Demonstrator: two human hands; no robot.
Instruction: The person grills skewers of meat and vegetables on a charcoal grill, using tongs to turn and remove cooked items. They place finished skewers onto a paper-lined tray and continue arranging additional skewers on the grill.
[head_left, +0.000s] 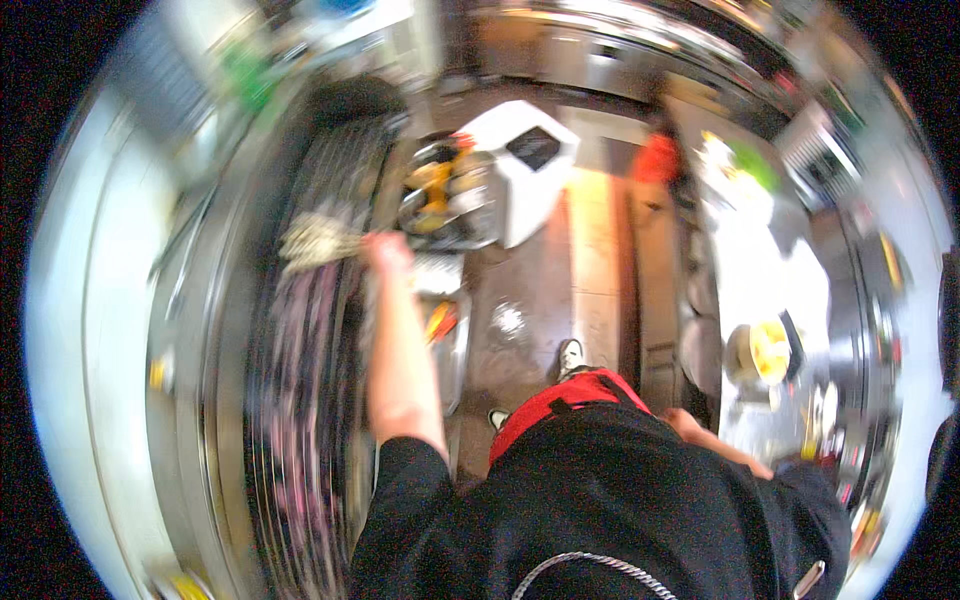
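Note:
My left hand (388, 253) is closed around the end of a bundle of pale, fibrous strands (319, 241), perhaps a brush or a cloth; blur hides its exact kind. The bundle spreads out over the bars of a long grill grate (304, 360) on the left. Dark and pinkish patches show between the bars. Down beside my hip, right of the red apron (540, 405), my right hand (681, 424) is partly hidden by my clothing. Its fingers are too blurred to read.
Right of the grate stands a metal container (491, 225) with yellow and dark items. A white bin (536, 187) with a dark opening is beyond it. On the right, a steel counter (757, 431) carries a bowl of yellow food (770, 352) and utensils. Brown floor (517, 300) runs between.

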